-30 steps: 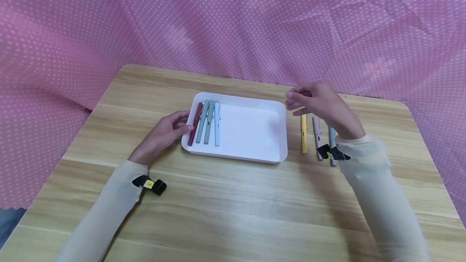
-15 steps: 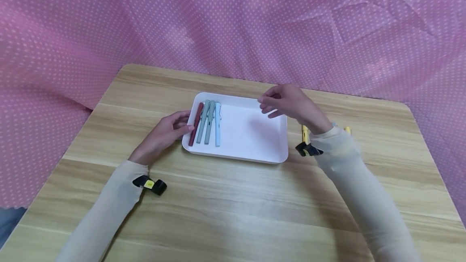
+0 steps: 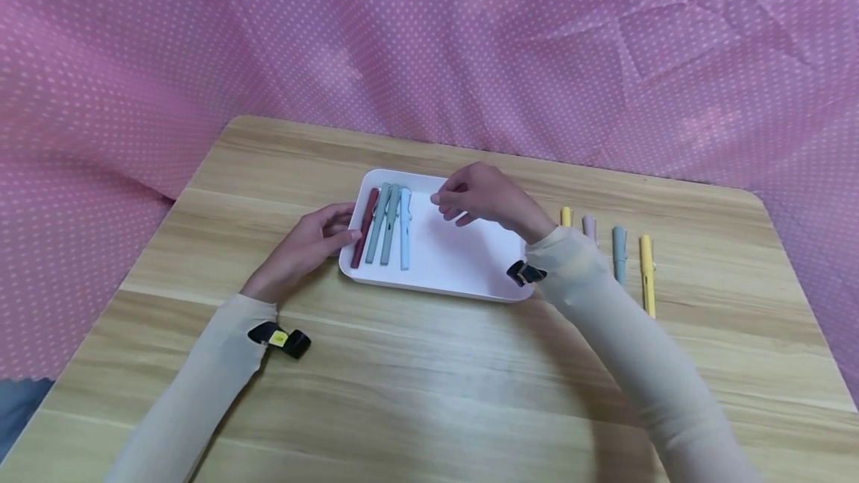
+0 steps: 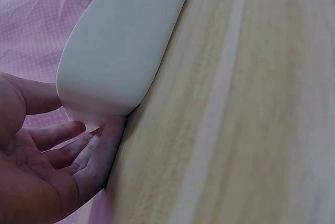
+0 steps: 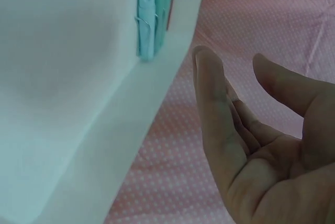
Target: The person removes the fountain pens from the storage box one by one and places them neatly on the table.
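My left hand (image 3: 305, 250) holds the left end of a white tray (image 3: 450, 267), thumb over the rim and fingers against the outer wall (image 4: 104, 77). Inside the tray's left side, a dark red pen (image 3: 365, 229), two grey-green pens (image 3: 391, 226) and a light blue pen (image 3: 405, 237) lie side by side. Above the tray's far right half is my right hand (image 3: 486, 200), to the right of the light blue pen. Its thumb and fingers stand apart in the right wrist view, with nothing between them.
Right of the tray, a yellow pen (image 3: 567, 216), a lilac pen (image 3: 590, 227), a blue-green pen (image 3: 619, 252) and another yellow pen (image 3: 647, 274) lie on the wooden table (image 3: 376, 386). The right sleeve partly covers some. A pink dotted cloth (image 3: 429, 51) hangs behind.
My right hand has moved left, from beside the pens on the table to above the tray. The pens at right show more from behind the sleeve. My left hand keeps its place.
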The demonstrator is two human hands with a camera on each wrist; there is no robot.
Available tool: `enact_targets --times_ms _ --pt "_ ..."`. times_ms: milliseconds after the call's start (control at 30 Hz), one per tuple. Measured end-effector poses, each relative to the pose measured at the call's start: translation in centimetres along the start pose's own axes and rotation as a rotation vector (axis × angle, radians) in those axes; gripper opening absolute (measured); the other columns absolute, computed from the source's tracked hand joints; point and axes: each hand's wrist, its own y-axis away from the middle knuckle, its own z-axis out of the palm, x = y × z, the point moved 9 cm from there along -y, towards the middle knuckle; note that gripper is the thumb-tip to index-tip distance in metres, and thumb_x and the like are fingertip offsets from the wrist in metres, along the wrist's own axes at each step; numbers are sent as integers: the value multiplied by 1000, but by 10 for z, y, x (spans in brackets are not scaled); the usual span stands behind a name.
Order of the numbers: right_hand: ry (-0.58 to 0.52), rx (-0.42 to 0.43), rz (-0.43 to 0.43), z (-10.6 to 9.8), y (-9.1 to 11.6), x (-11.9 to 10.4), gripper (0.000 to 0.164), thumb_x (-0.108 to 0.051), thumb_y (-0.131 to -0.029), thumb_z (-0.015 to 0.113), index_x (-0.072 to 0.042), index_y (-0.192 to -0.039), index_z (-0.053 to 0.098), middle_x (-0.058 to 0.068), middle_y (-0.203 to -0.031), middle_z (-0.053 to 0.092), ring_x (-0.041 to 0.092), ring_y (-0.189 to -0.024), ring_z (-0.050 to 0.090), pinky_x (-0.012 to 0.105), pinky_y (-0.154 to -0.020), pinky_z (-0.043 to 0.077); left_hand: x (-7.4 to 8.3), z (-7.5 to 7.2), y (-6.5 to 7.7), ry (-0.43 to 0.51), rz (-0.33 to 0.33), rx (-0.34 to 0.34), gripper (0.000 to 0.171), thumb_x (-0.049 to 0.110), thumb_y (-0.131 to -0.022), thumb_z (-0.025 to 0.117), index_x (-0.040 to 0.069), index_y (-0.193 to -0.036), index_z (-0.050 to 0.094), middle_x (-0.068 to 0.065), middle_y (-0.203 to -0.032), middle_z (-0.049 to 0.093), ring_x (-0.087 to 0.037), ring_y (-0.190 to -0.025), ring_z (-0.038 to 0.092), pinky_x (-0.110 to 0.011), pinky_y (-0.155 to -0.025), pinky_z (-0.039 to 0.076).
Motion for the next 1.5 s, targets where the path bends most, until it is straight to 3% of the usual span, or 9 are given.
enact_targets --times_ms 300,633,867,1100,1500 --pt "-8 -23 39 24 -17 6 26 -18 -91 65 4 -104 67 19 -101 67 29 -91 65 32 -70 57 1 -1 1 -13 -4 12 59 25 -94 60 13 -146 34 -9 -131 51 -25 -121 49 -40 -102 41" --pt "119 -28 133 53 -30 23 24 -25 -88 69 -3 -96 71 11 -85 69 20 -77 66 27 -67 56 -1 0 1 -12 -12 20 58 24 -93 61 14 -145 37 -7 -128 53 -23 -119 50 -40 -102 40" --pt "171 33 165 56 -36 27 28 -32 -84 73 -5 -88 71 8 -74 69 17 -66 65 25 -60 53 -1 0 0 -5 -9 13 58 26 -93 61 14 -144 37 -7 -128 53 -23 -119 50 -40 -102 40" --pt "198 41 198 56 -41 26 33 -38 -81 74 -5 -82 70 8 -70 67 16 -60 62 25 -57 52 2 0 -2 -17 26 5 57 24 -94 61 13 -145 36 -8 -130 53 -23 -119 50 -40 -103 39" --pt "186 48 271 57 -43 31 29 -34 -84 72 -6 -88 67 8 -74 67 16 -61 65 26 -58 54 7 1 0 9 33 -17 58 21 -94 60 11 -145 36 -12 -130 52 -25 -119 50 -41 -104 37"
